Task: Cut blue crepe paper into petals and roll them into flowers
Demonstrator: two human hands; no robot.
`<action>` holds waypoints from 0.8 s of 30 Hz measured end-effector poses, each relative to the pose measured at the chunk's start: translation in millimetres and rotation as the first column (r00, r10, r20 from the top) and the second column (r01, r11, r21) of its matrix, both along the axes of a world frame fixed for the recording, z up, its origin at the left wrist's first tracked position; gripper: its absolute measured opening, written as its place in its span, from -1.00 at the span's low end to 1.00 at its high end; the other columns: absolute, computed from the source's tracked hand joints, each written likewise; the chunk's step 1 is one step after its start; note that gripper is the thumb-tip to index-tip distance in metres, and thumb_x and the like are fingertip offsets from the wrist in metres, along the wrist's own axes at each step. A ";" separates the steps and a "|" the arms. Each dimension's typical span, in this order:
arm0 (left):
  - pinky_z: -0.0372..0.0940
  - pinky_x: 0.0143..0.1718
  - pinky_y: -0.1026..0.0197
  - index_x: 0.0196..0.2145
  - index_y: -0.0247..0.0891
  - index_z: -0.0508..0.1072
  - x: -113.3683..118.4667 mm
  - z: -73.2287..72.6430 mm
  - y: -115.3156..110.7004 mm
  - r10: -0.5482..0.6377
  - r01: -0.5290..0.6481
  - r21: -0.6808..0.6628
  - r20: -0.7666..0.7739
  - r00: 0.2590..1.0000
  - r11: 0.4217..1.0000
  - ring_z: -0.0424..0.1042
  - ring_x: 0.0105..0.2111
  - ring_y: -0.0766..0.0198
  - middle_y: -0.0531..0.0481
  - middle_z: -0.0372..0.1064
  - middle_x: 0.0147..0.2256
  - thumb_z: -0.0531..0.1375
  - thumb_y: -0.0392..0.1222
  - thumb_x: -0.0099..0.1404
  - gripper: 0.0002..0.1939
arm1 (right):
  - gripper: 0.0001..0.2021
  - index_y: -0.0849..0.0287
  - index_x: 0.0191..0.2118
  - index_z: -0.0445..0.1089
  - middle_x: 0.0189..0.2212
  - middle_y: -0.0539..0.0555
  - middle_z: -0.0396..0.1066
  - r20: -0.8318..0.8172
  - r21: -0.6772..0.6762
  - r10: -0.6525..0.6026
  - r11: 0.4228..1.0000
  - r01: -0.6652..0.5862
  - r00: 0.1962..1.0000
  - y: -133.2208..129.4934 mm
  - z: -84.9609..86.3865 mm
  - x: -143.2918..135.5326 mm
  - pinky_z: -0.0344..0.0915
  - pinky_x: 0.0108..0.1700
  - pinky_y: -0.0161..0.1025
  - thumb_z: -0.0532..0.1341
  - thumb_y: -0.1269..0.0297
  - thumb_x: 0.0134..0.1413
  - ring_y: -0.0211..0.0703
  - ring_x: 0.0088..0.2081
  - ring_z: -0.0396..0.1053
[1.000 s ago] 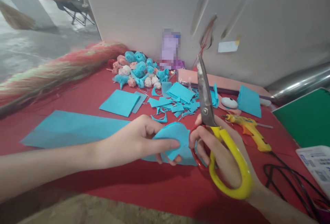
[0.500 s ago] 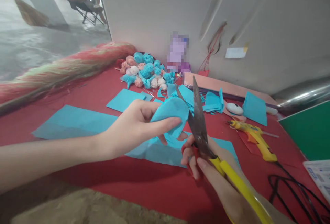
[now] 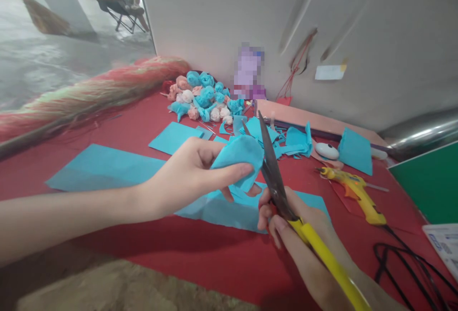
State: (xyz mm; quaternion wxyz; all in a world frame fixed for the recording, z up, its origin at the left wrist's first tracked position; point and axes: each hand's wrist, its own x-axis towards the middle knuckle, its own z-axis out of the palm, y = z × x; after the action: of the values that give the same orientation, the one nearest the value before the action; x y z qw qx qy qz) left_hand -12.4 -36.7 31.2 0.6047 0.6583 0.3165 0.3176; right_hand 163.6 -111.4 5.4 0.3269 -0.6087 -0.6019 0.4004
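A pale wall point(image 3: 222, 10) fills the far side, and below it spreads my red tabletop point(image 3: 222, 263). A thick bundle of pinkish and pale green fibres point(image 3: 89, 96) lies along its left edge. A long blue sheet point(image 3: 107, 168) stretches from left to right across the table, passing beneath both my hands, and a green board point(image 3: 429, 177) stands at the right edge.

My left hand point(image 3: 198, 165) reaches in from the left, its thumb on top and fingers below, pinching a folded blue piece point(image 3: 239, 156) above the sheet. My right hand point(image 3: 302, 256), near and to the right, is closed around the handles of the scissors point(image 3: 281, 199), one yellow, one red and mostly covered by my fingers. The blades stand apart at the right edge of the folded piece, one partly behind it; I can't quite tell whether they bite into the paper.

Farther off, left of the middle, sits a heap of blue, pink and white paper flowers point(image 3: 207, 96). A yellow glue gun point(image 3: 354, 194) lies to the right, with a blue packet point(image 3: 355, 151) beyond it. Smaller still are a white oval object point(image 3: 326, 150) and, to its left, blue scraps point(image 3: 291, 150).
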 end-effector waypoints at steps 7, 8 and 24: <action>0.44 -0.53 0.39 -0.52 -0.39 0.46 1.5 -0.4 1.8 -0.010 0.010 -0.021 0.003 1.000 1.000 0.44 -0.51 0.35 0.01 0.47 -0.50 0.18 -0.21 0.18 -0.80 | -0.86 0.15 -0.32 0.24 -0.59 -0.02 0.26 -0.087 -0.066 -0.048 0.997 0.042 0.995 -3.9 -3.5 -1.4 0.02 -0.63 -0.41 -0.01 0.31 0.01 -0.34 -0.63 0.08; 0.44 -0.52 0.39 -0.52 -0.38 0.47 1.5 -0.5 1.6 -0.015 0.015 -0.022 0.000 1.000 1.000 0.44 -0.51 0.35 0.01 0.47 -0.50 0.18 -0.21 0.18 -0.80 | -0.87 0.14 -0.31 0.24 -0.59 -0.03 0.25 -0.097 -0.076 -0.062 0.996 0.055 0.993 -4.8 -5.2 -0.7 0.01 -0.64 -0.42 0.00 0.32 0.02 -0.34 -0.63 0.08; 0.44 -0.53 0.39 -0.51 -0.36 0.48 2.7 -2.3 2.7 -0.022 0.022 -0.040 -0.001 1.000 0.999 0.45 -0.50 0.34 0.03 0.48 -0.49 0.18 -0.21 0.17 -0.82 | -0.84 0.19 -0.27 0.26 -0.64 -0.05 0.18 -0.095 -0.058 -0.041 0.998 0.036 0.995 -5.2 -15.3 4.3 0.04 -0.69 -0.43 0.01 0.26 0.13 -0.38 -0.71 0.06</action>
State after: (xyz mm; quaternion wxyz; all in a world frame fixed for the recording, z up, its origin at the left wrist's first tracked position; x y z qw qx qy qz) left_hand -9.7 -33.9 28.8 0.6208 0.6499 0.3159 0.3039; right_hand 168.0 -116.6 -9.9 0.3460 -0.6091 -0.5623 0.4395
